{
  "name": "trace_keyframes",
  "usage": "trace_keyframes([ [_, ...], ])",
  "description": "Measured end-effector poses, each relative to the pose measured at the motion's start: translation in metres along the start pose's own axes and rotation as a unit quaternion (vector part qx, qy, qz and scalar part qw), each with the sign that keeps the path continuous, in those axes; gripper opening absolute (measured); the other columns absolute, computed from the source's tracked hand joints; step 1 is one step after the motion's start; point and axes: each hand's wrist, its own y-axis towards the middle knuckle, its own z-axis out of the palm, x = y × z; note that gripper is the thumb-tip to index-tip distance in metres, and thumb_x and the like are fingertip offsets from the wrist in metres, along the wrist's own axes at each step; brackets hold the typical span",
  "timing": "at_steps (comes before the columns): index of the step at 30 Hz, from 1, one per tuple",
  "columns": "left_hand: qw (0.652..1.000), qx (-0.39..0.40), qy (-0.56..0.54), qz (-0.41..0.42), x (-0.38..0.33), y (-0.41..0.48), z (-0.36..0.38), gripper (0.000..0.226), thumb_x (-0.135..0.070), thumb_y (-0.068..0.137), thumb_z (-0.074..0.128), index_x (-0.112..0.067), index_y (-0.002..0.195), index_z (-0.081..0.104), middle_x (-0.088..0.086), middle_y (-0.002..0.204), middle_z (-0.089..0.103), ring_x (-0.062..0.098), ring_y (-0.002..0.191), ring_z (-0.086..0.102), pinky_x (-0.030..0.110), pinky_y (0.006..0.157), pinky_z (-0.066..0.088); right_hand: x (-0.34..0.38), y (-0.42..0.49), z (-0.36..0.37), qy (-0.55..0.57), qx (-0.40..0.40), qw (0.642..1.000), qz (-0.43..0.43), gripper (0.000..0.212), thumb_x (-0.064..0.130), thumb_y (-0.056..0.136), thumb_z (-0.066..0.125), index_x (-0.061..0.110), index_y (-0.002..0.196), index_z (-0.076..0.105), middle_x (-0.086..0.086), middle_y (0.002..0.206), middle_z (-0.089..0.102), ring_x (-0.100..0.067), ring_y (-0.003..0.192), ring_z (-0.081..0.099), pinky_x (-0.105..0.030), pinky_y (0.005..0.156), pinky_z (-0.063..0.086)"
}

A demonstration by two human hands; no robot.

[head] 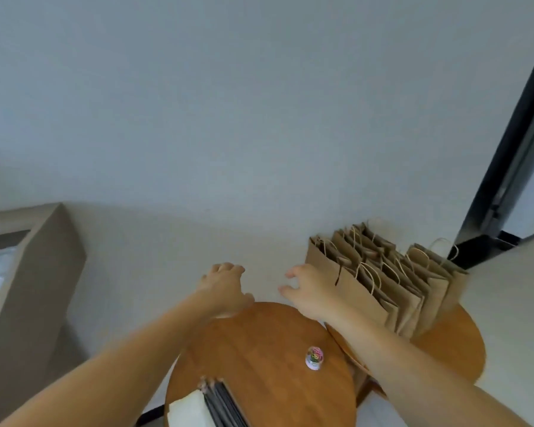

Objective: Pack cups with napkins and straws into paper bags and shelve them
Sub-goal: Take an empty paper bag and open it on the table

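Observation:
Several brown paper bags (379, 278) with twine handles stand upright in a tight row on a round wooden table (450, 343) at the right. My right hand (305, 288) hovers just left of the nearest bag with fingers loosely curled, holding nothing. My left hand (225, 285) reaches over the far edge of a second round wooden table (259, 349), also empty. A bundle of dark straws (222, 402) and a stack of white napkins (188, 411) lie at that table's near edge. No cup is in view.
A small clear container of coloured clips (314, 357) sits on the nearer table. A beige box-like furniture edge (34, 282) stands at the left. A dark door frame (512, 149) rises at the right. A pale wall fills the background.

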Motion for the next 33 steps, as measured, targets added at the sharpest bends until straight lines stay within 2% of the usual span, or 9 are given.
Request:
trace_keyframes([
  [4, 0.998, 0.06, -0.019, 0.018, -0.029, 0.04, 0.055, 0.073, -0.046, 0.09, 0.055, -0.022, 0.154, 0.026, 0.004, 0.158, 0.028, 0.027, 0.146, 0.022, 0.046, 0.116, 0.027, -0.06, 0.007, 0.011, 0.005, -0.003, 0.997, 0.073, 0.047, 0.039, 0.098, 0.052, 0.01, 0.135, 0.053, -0.007, 0.138, 0.052, -0.025, 0.121, 0.054, -0.039, 0.102, 0.046],
  [8, 0.995, 0.073, -0.033, 0.056, -0.057, 0.083, 0.075, 0.07, -0.041, 0.093, 0.054, -0.021, 0.154, 0.026, 0.005, 0.159, 0.027, 0.028, 0.147, 0.021, 0.047, 0.117, 0.026, -0.106, 0.02, 0.008, -0.017, -0.028, 0.988, 0.151, 0.039, 0.038, 0.098, 0.052, 0.012, 0.126, 0.058, -0.007, 0.123, 0.064, -0.023, 0.11, 0.06, -0.036, 0.092, 0.05],
  [13, 0.992, 0.061, -0.051, 0.096, -0.099, 0.129, 0.09, 0.067, -0.039, 0.095, 0.053, -0.021, 0.153, 0.026, 0.005, 0.159, 0.028, 0.028, 0.146, 0.024, 0.047, 0.118, 0.028, -0.163, 0.039, -0.002, -0.068, -0.044, 0.975, 0.207, 0.037, 0.034, 0.098, 0.051, 0.01, 0.125, 0.058, -0.009, 0.121, 0.06, -0.025, 0.109, 0.059, -0.035, 0.09, 0.047],
  [16, 0.991, 0.079, -0.056, 0.096, -0.119, 0.142, 0.1, 0.066, -0.04, 0.096, 0.052, -0.021, 0.153, 0.027, 0.005, 0.159, 0.029, 0.028, 0.146, 0.025, 0.047, 0.117, 0.029, -0.205, 0.052, -0.004, -0.122, -0.038, 0.967, 0.221, 0.036, 0.037, 0.098, 0.048, 0.016, 0.126, 0.055, -0.005, 0.121, 0.057, -0.021, 0.106, 0.058, -0.032, 0.085, 0.049],
  [20, 0.992, 0.095, -0.048, 0.071, -0.138, 0.162, 0.11, 0.066, -0.039, 0.096, 0.053, -0.021, 0.153, 0.027, 0.006, 0.158, 0.03, 0.028, 0.145, 0.026, 0.046, 0.116, 0.03, -0.257, 0.078, -0.015, -0.149, -0.052, 0.957, 0.244, 0.036, 0.042, 0.097, 0.049, 0.018, 0.124, 0.053, -0.004, 0.123, 0.055, -0.023, 0.111, 0.055, -0.039, 0.089, 0.052],
  [24, 0.99, 0.131, -0.052, 0.031, -0.159, 0.173, 0.115, 0.068, -0.039, 0.095, 0.055, -0.019, 0.154, 0.026, 0.007, 0.158, 0.028, 0.029, 0.146, 0.023, 0.046, 0.116, 0.029, -0.301, 0.1, -0.022, -0.177, -0.01, 0.952, 0.249, 0.037, 0.044, 0.099, 0.046, 0.016, 0.122, 0.05, -0.006, 0.122, 0.053, -0.024, 0.111, 0.055, -0.038, 0.092, 0.05],
  [26, 0.989, 0.14, -0.053, 0.012, -0.172, 0.175, 0.121, 0.07, -0.04, 0.094, 0.056, -0.02, 0.154, 0.026, 0.007, 0.158, 0.028, 0.029, 0.146, 0.023, 0.046, 0.116, 0.03, -0.32, 0.11, -0.022, -0.182, 0.017, 0.952, 0.245, 0.037, 0.043, 0.1, 0.045, 0.014, 0.123, 0.05, -0.007, 0.122, 0.053, -0.025, 0.108, 0.058, -0.033, 0.082, 0.046],
  [30, 0.985, 0.161, -0.059, -0.011, -0.194, 0.175, 0.132, 0.067, -0.041, 0.094, 0.057, -0.019, 0.151, 0.031, 0.006, 0.156, 0.032, 0.028, 0.145, 0.025, 0.044, 0.114, 0.032, -0.353, 0.121, -0.015, -0.201, 0.054, 0.954, 0.215, 0.026, 0.037, 0.102, 0.045, 0.016, 0.112, 0.056, 0.001, 0.092, 0.058, -0.017, 0.083, 0.06, -0.023, 0.062, 0.041],
  [33, 0.983, 0.167, -0.064, -0.035, -0.201, 0.176, 0.143, 0.068, -0.042, 0.094, 0.058, -0.019, 0.152, 0.031, 0.006, 0.156, 0.031, 0.028, 0.145, 0.025, 0.043, 0.113, 0.033, -0.364, 0.124, -0.014, -0.209, 0.073, 0.956, 0.192, 0.016, 0.025, 0.101, 0.049, 0.018, 0.108, 0.061, 0.003, 0.088, 0.06, -0.016, 0.083, 0.062, -0.024, 0.067, 0.048],
])
